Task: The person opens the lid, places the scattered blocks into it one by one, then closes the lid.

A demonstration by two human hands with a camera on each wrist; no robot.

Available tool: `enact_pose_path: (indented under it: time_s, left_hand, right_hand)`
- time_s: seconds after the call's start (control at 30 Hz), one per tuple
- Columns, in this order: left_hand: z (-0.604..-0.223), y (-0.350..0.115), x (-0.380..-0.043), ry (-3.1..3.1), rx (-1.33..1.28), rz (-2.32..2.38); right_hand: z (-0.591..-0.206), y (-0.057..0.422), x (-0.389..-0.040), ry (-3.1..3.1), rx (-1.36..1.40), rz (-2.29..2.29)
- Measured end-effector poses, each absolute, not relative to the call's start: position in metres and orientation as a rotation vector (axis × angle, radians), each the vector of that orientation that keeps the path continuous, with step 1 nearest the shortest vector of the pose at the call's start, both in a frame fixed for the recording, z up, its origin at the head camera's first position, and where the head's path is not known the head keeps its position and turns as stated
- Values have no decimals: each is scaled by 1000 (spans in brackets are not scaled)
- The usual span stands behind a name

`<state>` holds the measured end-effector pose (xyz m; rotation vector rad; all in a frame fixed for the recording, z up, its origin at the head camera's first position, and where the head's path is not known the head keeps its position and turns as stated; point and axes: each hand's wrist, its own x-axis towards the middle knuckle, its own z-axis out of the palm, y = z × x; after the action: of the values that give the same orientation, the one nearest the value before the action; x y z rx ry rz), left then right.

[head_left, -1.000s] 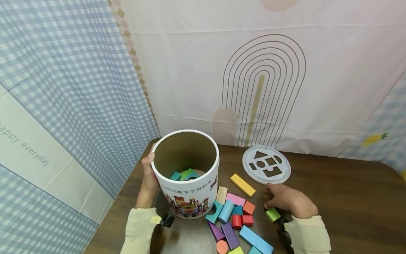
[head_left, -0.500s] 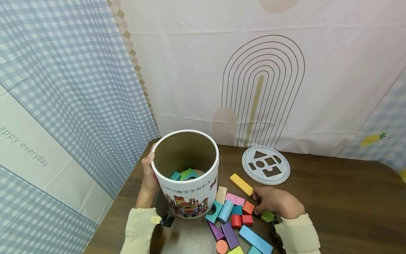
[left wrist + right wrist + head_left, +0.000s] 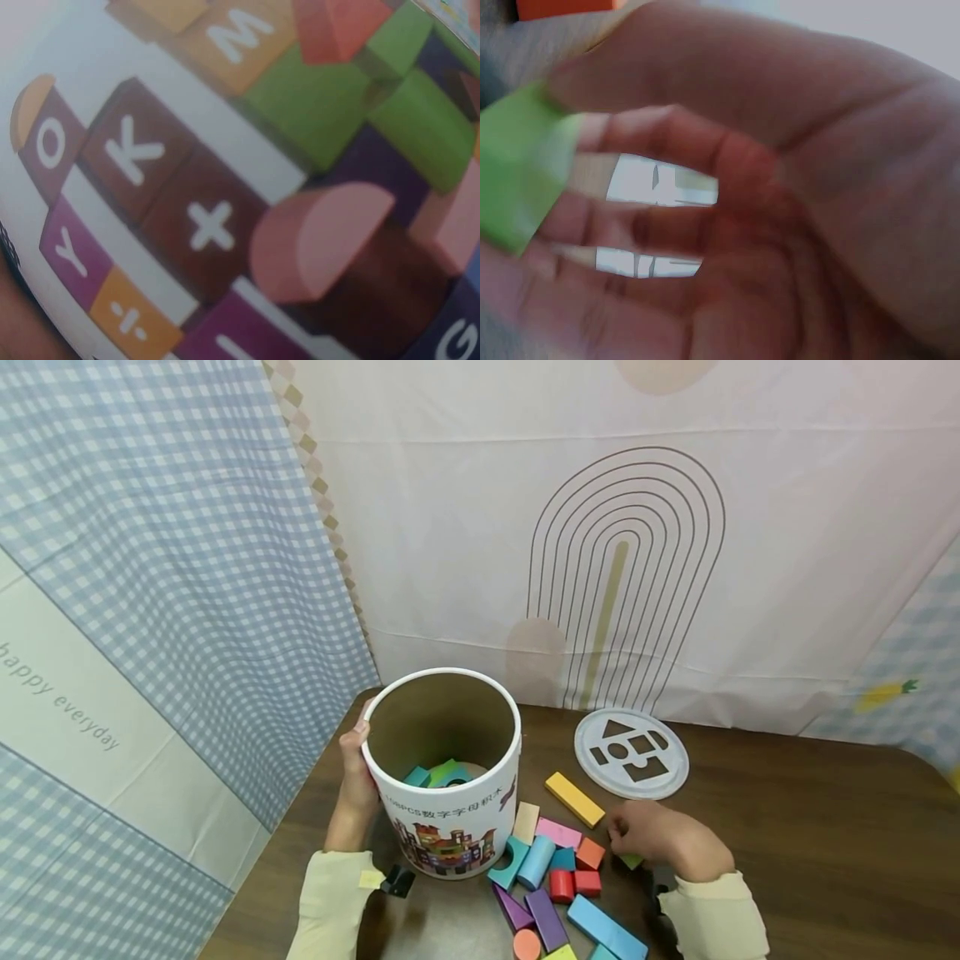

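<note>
A white bucket point(image 3: 450, 827) printed with pictures of toy blocks stands upright at the left of the table. My left hand point(image 3: 356, 777) holds its left side, thumb at the rim. Inside lie several teal and green blocks point(image 3: 447, 772). My right hand point(image 3: 663, 837) is low over the table, right of the loose blocks, pinching a green block point(image 3: 525, 169) between thumb and fingertips in the right wrist view. From the head, that hand hides most of this block. The left wrist view is filled by the bucket's printed wall point(image 3: 277, 150).
Loose blocks crowd between bucket and right hand: a light blue cylinder point(image 3: 536, 862), a purple block point(image 3: 547, 920), a long blue block point(image 3: 607, 927), an orange block point(image 3: 590, 853). A yellow block point(image 3: 574, 799) lies near the round lid point(image 3: 611, 777) with shaped cutouts. Curtains hang behind.
My right hand has moved left toward the loose blocks, then slightly back, and its fingers have drawn together on the green block. My left hand stays on the bucket.
</note>
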<state>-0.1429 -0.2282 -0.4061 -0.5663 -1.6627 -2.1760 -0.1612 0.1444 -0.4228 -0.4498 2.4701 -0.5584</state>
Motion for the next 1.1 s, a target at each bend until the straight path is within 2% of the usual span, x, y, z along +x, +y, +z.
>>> enact_pose_path:
  time_s: [0.2, 0.43, 0.63, 0.8, 0.9, 1.1]
  left_hand:
    - [-401, -229, -140, -1673, -559, -2186]
    - [-399, -230, -137, -1673, -541, -2195]
    - [-403, -226, -140, -1711, -551, -2166]
    - [-404, -225, -141, -1717, -546, -2163]
    - [-403, -226, -140, -1722, -533, -2161]
    - [-402, -227, -139, -1740, -533, -2145]
  right_hand:
    - [-412, 151, -168, 2566, -771, -748]
    - [-384, 136, -160, 2796, -891, -931]
    - [-355, 114, -145, 3116, -1128, -1231]
    - [-321, 85, -134, 3155, -1244, -1484]
    - [-303, 61, -133, 3045, -1404, -1596]
    - [-294, 10, -143, 2828, -1737, -1495]
